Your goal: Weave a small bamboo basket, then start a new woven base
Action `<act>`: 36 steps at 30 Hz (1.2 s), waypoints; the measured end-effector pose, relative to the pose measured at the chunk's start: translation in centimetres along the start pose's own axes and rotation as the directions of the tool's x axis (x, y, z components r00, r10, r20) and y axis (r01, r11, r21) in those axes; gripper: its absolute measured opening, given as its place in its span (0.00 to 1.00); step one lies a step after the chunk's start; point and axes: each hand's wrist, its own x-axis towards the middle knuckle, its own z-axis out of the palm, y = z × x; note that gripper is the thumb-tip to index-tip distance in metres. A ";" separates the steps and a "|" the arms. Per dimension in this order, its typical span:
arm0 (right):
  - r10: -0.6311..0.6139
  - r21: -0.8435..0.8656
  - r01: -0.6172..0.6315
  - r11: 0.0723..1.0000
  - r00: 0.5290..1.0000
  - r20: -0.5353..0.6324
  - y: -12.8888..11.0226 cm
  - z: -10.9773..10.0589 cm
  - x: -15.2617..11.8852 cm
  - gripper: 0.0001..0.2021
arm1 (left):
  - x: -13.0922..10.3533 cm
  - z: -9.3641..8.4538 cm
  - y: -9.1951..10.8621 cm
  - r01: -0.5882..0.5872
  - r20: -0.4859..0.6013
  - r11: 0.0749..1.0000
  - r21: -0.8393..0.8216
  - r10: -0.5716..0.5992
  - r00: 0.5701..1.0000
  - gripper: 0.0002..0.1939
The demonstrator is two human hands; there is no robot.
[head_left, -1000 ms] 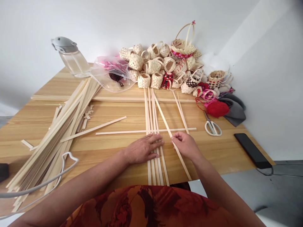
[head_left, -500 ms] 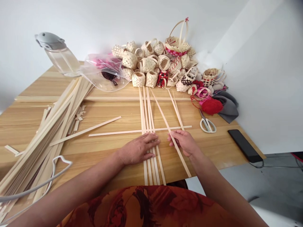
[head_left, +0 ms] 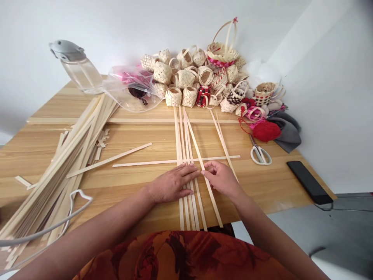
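Note:
Several pale wooden weaving strips lie lengthwise side by side, crossed by one horizontal strip. My left hand rests flat over the lengthwise strips just below the crossing, its fingers stretched out. To its right, my right hand pinches a slanted strip between thumb and fingers, beside the others. That strip passes across the horizontal one. Another pair of strips lies farther right, partly hidden behind my right hand. A single loose strip lies at the left.
Small woven baskets are heaped at the back. Strip bundles and a clear bottle stand left, near a plastic bag. At right are red yarn, scissors and a phone. A white cable loop lies front left.
My right hand has moved left with the slanted strip, bringing it closer to the lengthwise strips and more nearly parallel to them. My left hand has stayed on the strips. The view has shifted slightly.

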 end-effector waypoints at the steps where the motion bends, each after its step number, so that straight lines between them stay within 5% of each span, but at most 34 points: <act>1: -0.024 -0.037 0.024 0.999 1.000 -0.013 -0.1 0.2 -0.1 0.11 | 0.0 -0.1 0.1 0.008 0.004 1.000 0.005 -0.008 1.000 0.35; 10: -0.247 -0.236 0.233 0.943 0.968 -0.032 -0.7 0.0 -1.1 0.16 | 0.1 0.0 0.0 -0.016 -0.013 1.000 0.012 0.016 1.000 0.36; 17: -0.559 -0.441 0.519 0.732 0.828 0.046 0.6 -0.3 -1.9 0.21 | 0.0 0.0 0.0 -0.031 -0.023 0.999 0.023 0.032 0.999 0.34; 22: -0.598 -0.502 0.553 0.665 0.797 0.086 1.4 0.0 -1.9 0.21 | 0.0 -0.1 0.1 -0.031 -0.018 0.999 0.040 0.031 0.999 0.33; 36: -0.629 -0.497 0.568 0.656 0.776 0.057 1.6 0.4 -1.7 0.20 | 0.3 -0.1 0.0 -0.059 0.035 0.997 0.055 0.057 0.998 0.33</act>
